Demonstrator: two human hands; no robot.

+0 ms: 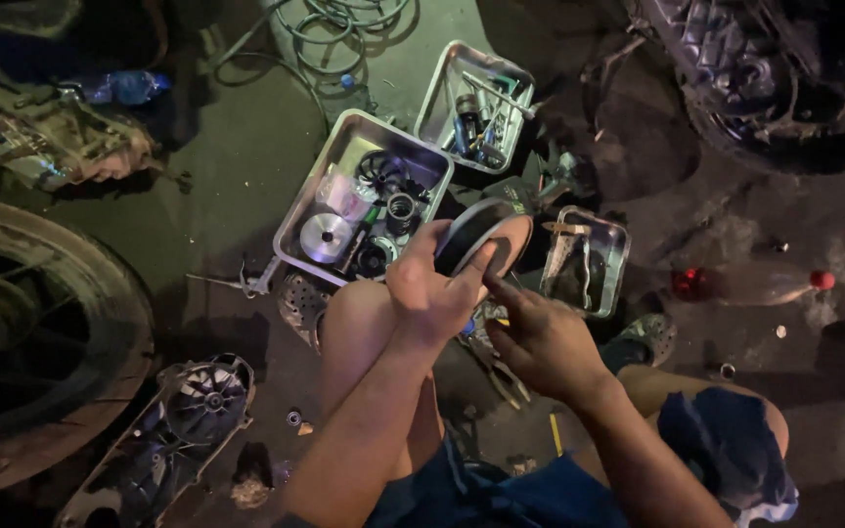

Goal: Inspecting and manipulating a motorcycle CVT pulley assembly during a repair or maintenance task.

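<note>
My left hand (429, 288) grips a round dark disc-shaped part (481, 235) by its rim, holding it on edge above my knees. My right hand (540, 337) is just below the disc, its fingertips touching the lower rim and underside. Whether the right hand holds anything small is hidden by the fingers. Both forearms reach out from the bottom of the view over my bare knees.
Three metal trays lie ahead: a large one (310, 210) with pulley parts and rings, a second (442, 83) with tools, a small one (618, 259) to the right. A tyre (41, 342), a fan cover (202, 401), pliers (501, 376), a red-capped bottle (750, 284) and hoses (344, 24) surround me.
</note>
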